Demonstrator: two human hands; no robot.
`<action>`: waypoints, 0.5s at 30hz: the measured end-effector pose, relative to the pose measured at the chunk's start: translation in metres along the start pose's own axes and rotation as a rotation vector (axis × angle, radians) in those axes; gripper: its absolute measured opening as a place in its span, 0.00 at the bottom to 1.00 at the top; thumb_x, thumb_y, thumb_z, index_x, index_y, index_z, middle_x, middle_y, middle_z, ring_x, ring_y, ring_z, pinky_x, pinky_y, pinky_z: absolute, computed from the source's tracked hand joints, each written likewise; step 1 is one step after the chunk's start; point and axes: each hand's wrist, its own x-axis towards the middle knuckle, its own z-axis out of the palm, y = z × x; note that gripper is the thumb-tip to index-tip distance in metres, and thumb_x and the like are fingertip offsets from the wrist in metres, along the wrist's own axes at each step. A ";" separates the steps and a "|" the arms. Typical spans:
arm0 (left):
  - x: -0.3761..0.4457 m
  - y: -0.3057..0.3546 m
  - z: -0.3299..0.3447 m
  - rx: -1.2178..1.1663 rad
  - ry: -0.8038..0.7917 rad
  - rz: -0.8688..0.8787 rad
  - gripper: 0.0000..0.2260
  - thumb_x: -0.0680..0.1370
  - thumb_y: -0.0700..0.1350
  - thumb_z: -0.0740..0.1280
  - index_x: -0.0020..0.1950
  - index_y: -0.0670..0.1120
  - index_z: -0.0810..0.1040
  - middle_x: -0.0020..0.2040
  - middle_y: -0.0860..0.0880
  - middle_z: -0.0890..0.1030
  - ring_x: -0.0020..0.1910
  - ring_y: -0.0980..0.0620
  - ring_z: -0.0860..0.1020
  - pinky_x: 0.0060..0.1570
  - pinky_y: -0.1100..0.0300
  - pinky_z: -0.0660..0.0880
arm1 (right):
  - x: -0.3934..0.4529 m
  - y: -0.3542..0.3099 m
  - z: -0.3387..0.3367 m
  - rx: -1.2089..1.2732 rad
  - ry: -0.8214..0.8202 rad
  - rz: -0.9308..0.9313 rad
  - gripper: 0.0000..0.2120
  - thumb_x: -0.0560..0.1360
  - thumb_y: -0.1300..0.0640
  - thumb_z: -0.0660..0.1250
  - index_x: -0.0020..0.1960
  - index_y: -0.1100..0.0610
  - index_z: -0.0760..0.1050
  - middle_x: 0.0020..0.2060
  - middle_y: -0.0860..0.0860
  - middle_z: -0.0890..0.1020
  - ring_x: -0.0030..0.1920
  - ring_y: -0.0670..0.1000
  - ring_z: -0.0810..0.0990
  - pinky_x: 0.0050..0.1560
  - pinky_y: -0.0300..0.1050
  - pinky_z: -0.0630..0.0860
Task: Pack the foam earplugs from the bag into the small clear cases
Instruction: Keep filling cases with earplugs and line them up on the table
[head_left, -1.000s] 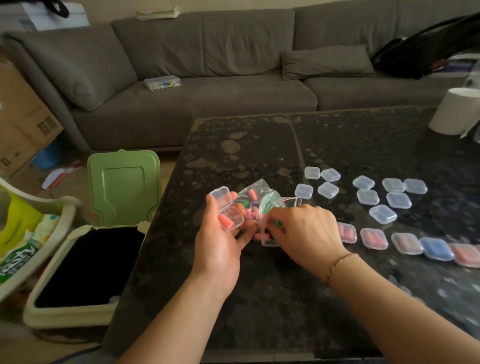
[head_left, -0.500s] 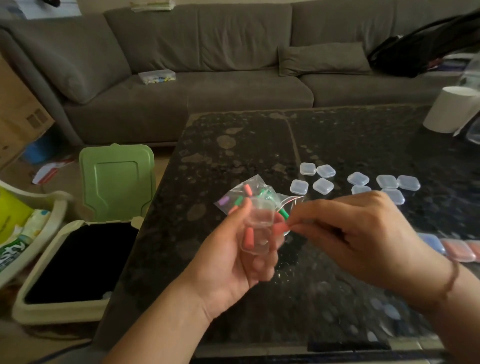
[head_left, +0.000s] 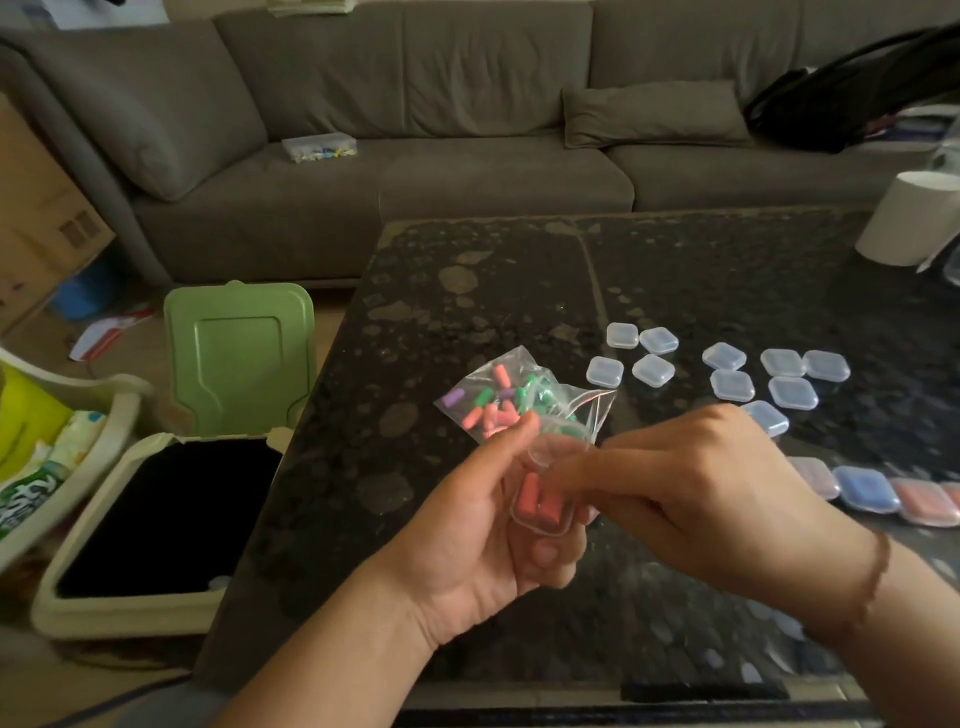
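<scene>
Now, left hand (head_left: 470, 525) raised above the dark speckled table (head_left: 467, 291), palm up, fingers curled around a small clear case (head_left: 540, 501) lying open in the grip, thumb tip up near the hinged lid. Two coral-pink foam earplugs (head_left: 530, 496) side by side in the lower half of the case. Right hand (head_left: 696, 486) close alongside from the right, fingers bent and drawn narrow together, index finger and thumb reaching onto the case; whether pinching an earplug or pressing the plastic, cannot tell. Just behind both hands, flat on the table, a crumpled clear bag (head_left: 511, 400) with pink, green and purple earplugs inside. Farther back and to the right, a loose cluster of empty clear cases (head_left: 737, 371), lids closed. Nearer, along the right edge, a row of filled cases (head_left: 872, 491), blue and pink showing through. Left of the table, on the floor, a bin with its green lid (head_left: 239, 358) standing open. Behind, a grey sofa (head_left: 415, 130).
</scene>
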 end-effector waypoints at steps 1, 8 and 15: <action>0.001 -0.001 0.000 -0.013 -0.008 0.005 0.20 0.79 0.62 0.60 0.54 0.46 0.78 0.40 0.46 0.77 0.32 0.52 0.70 0.32 0.62 0.67 | -0.001 -0.001 0.000 0.039 0.057 0.037 0.10 0.79 0.52 0.64 0.55 0.47 0.83 0.33 0.42 0.82 0.28 0.44 0.79 0.24 0.43 0.73; 0.001 0.001 0.002 0.066 0.158 0.119 0.16 0.76 0.54 0.66 0.56 0.44 0.81 0.41 0.45 0.79 0.35 0.51 0.73 0.34 0.60 0.63 | 0.001 -0.012 0.002 0.097 0.085 0.292 0.12 0.78 0.44 0.63 0.58 0.45 0.81 0.47 0.39 0.79 0.39 0.45 0.81 0.34 0.48 0.78; -0.002 0.010 0.002 0.185 0.286 0.155 0.32 0.73 0.36 0.69 0.75 0.53 0.66 0.48 0.45 0.84 0.45 0.48 0.81 0.42 0.58 0.73 | -0.003 -0.020 0.007 -0.156 -0.074 0.185 0.13 0.70 0.40 0.66 0.53 0.40 0.79 0.57 0.40 0.79 0.50 0.47 0.79 0.27 0.42 0.75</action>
